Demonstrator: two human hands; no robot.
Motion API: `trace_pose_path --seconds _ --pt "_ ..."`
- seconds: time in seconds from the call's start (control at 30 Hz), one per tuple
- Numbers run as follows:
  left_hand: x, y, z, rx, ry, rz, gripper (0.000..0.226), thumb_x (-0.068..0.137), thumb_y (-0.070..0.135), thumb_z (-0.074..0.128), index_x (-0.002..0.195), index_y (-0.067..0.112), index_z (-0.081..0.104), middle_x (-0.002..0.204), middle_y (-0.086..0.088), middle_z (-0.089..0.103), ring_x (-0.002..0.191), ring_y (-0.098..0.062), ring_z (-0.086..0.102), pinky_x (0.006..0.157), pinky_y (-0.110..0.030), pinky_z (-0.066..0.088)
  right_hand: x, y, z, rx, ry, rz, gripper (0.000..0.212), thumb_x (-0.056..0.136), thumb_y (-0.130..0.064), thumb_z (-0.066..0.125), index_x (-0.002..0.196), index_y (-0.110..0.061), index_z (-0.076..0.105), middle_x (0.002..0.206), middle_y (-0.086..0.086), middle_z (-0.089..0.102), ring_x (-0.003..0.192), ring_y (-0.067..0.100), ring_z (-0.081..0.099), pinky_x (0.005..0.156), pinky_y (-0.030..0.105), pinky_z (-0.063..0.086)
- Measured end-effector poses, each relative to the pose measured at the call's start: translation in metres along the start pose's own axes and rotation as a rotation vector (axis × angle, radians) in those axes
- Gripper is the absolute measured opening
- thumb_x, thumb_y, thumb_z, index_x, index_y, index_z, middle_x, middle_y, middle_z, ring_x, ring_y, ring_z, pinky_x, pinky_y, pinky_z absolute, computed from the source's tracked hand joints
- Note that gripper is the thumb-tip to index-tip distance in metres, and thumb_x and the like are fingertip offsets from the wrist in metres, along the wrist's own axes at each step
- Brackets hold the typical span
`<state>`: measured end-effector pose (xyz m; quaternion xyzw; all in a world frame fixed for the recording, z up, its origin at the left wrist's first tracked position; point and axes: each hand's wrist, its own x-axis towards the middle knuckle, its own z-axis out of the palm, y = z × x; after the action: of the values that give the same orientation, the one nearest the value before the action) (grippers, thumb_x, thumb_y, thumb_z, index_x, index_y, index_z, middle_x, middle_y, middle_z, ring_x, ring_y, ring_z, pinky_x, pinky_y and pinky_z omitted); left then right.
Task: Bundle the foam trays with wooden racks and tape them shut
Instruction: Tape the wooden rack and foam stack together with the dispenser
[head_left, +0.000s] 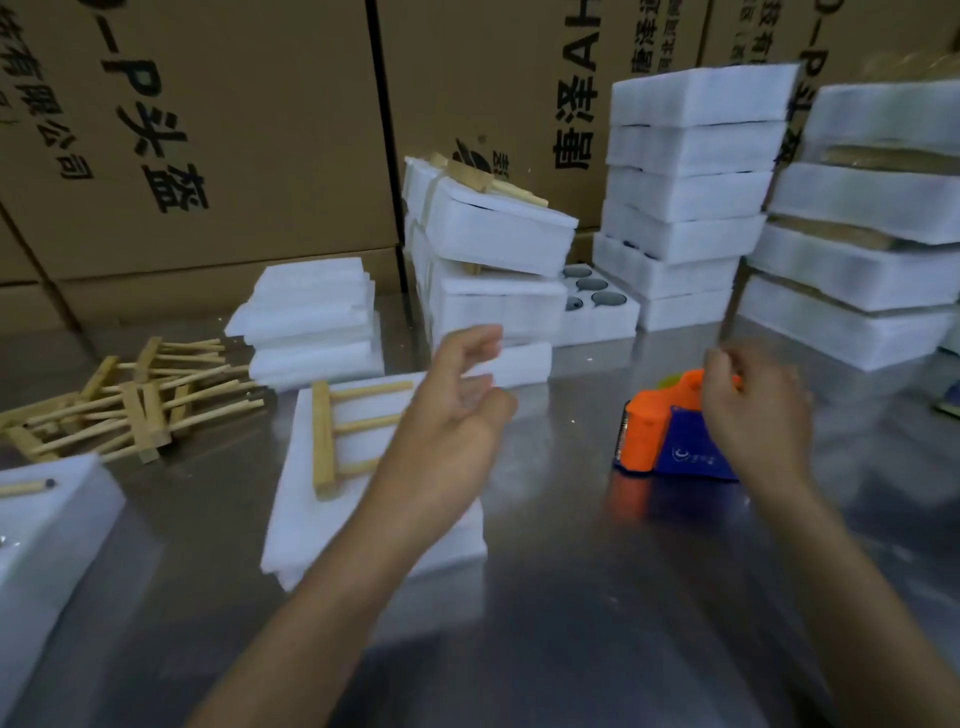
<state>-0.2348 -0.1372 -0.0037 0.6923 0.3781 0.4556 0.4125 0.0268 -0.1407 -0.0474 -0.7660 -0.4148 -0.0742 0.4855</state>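
At nine o'clock a foam tray (57, 499) at the left edge carries a wooden stick on top. Just above it, toward ten o'clock, a loose heap of wooden racks (130, 400) lies on the steel table (597, 597). Farther on, a stack of plain foam sheets (311, 322) sits behind the centre foam tray (311, 519), which has one wooden rack (343, 431) lying flat on its top.

The left hand (447, 421) hovers over the right edge of that tray, fingers loosely curled and spread, holding nothing; the rack lies at its nine o'clock, close by. At twelve o'clock stand bundled trays (493, 234), one tilted with a rack taped on top. Beside them an open foam tray (597, 306) holds dark round items in its wells.

The right hand (753, 410) hangs above the orange and blue tape dispenser (660, 436), fingers bunched; whether it pinches tape I cannot tell. At one and two o'clock rise tall stacks of foam trays (691, 197). Printed cardboard boxes (208, 130) wall the back.
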Motion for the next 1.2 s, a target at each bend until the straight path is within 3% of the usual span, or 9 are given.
trace_pose_path --seconds 0.1,0.17,0.27,0.37,0.5,0.63,0.8,0.97,1.2 --pt "0.025 -0.003 0.079 -0.136 -0.147 -0.241 0.028 0.099 0.031 0.048 0.127 0.032 0.053 0.123 0.018 0.052 0.106 0.003 0.050 0.083 -0.016 0.038 -0.002 0.031 0.009 -0.272 -0.051 -0.075 0.045 0.092 -0.025 0.034 0.066 -0.002 0.063 0.074 0.027 0.064 0.081 0.040 0.056 0.079 0.041 0.033" --pt "0.046 -0.014 0.115 -0.192 -0.154 -0.376 0.020 0.103 0.036 0.038 0.104 0.028 0.056 0.103 0.015 0.052 0.098 -0.005 0.047 0.078 -0.021 0.036 -0.007 0.039 0.011 -0.315 0.018 -0.126 0.047 0.086 -0.026 0.033 0.055 -0.001 0.058 0.062 0.024 0.059 0.072 0.038 0.052 0.075 0.041 0.033" --pt "0.064 -0.042 0.148 -0.329 -0.208 -0.530 0.039 0.103 0.044 0.034 0.093 0.023 0.065 0.093 0.003 0.067 0.087 -0.012 0.062 0.077 -0.024 0.049 -0.006 0.044 0.014 -0.303 0.068 -0.177 0.048 0.087 -0.025 0.034 0.050 -0.003 0.055 0.058 0.022 0.058 0.070 0.036 0.051 0.076 0.042 0.035" --pt "0.068 -0.059 0.155 -0.289 -0.159 -0.506 0.043 0.098 0.048 0.040 0.105 0.021 0.073 0.102 -0.004 0.075 0.098 -0.021 0.069 0.093 -0.036 0.052 -0.006 0.046 0.016 -0.295 0.109 -0.204 0.046 0.089 -0.024 0.037 0.051 -0.005 0.055 0.060 0.019 0.059 0.071 0.033 0.049 0.077 0.041 0.033" --pt "0.073 -0.066 0.151 -0.366 -0.127 -0.478 0.036 0.099 0.038 0.046 0.081 0.022 0.074 0.081 0.007 0.076 0.077 -0.007 0.070 0.077 -0.026 0.052 -0.005 0.049 0.018 -0.208 0.145 -0.238 0.041 0.089 -0.021 0.040 0.052 -0.009 0.052 0.056 0.006 0.045 0.066 0.025 0.039 0.078 0.039 0.033" --pt "0.070 -0.067 0.150 -0.393 -0.150 -0.486 0.032 0.098 0.027 0.046 0.080 0.019 0.072 0.074 0.004 0.074 0.067 -0.009 0.068 0.062 -0.020 0.051 -0.007 0.053 0.016 -0.140 0.169 -0.282 0.037 0.088 -0.018 0.044 0.051 -0.015 0.044 0.057 -0.007 0.033 0.066 0.017 0.032 0.074 0.032 0.025" --pt "0.059 -0.066 0.134 -0.421 -0.292 -0.458 0.042 0.086 -0.005 0.036 0.106 0.006 0.071 0.104 -0.013 0.073 0.092 -0.019 0.068 0.083 -0.024 0.056 -0.008 0.055 0.015 -0.100 0.175 -0.278 0.039 0.086 -0.016 0.044 0.049 -0.007 0.048 0.055 -0.006 0.034 0.064 0.018 0.032 0.073 0.030 0.023" --pt "0.052 -0.067 0.127 -0.404 -0.386 -0.411 0.028 0.091 -0.007 0.053 0.113 0.001 0.069 0.111 -0.021 0.071 0.096 -0.027 0.066 0.098 -0.040 0.052 -0.009 0.059 0.011 0.031 0.135 -0.269 0.040 0.082 -0.018 0.040 0.046 -0.002 0.043 0.051 0.002 0.041 0.063 0.024 0.040 0.073 0.028 0.024" --pt "0.053 -0.072 0.130 -0.372 -0.387 -0.392 0.023 0.089 -0.007 0.060 0.111 -0.006 0.067 0.087 -0.013 0.072 0.071 -0.018 0.065 0.068 -0.027 0.056 -0.007 0.068 0.007 0.236 0.092 -0.183 0.034 0.079 -0.010 0.049 0.048 0.004 0.049 0.059 0.018 0.050 0.071 0.034 0.049 0.069 0.034 0.033"
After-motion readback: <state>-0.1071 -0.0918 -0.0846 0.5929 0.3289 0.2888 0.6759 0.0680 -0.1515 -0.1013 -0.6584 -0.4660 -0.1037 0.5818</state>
